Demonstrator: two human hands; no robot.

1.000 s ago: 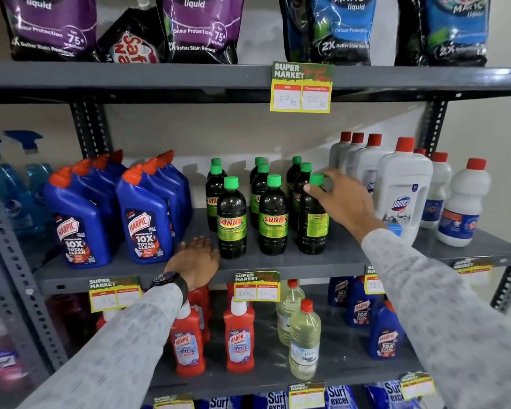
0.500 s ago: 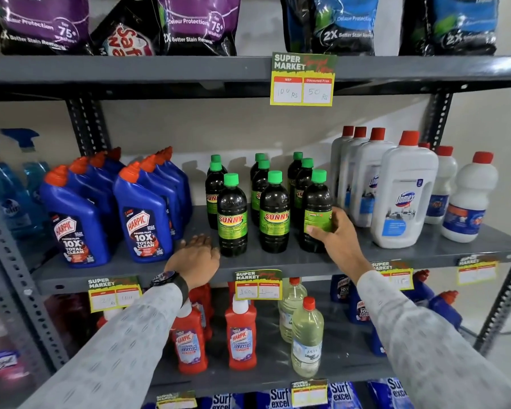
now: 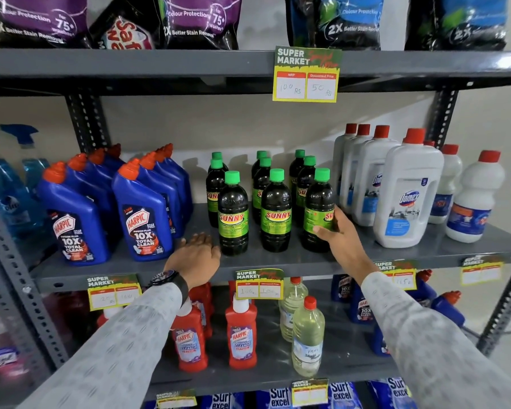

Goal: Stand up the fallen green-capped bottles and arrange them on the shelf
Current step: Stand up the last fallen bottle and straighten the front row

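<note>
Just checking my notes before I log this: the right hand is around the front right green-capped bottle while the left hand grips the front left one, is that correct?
Not quite. In the head view the left hand lies flat on the shelf beside the front left bottle, with no grip on it. The right hand is indeed around the front right bottle.

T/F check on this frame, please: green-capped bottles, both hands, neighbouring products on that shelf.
1. Every green-capped bottle in view stands upright. True.
2. The right hand grips the front right green-capped bottle. True.
3. The left hand holds a blue Harpic bottle. False: it lies flat on the middle shelf, holding nothing.
4. The white Domex bottles stand left of the green-capped ones. False: they stand to the right; the blue Harpic bottles are to the left.
5. The front right bottle's label faces squarely forward. False: it is turned, showing only "SU".
</note>
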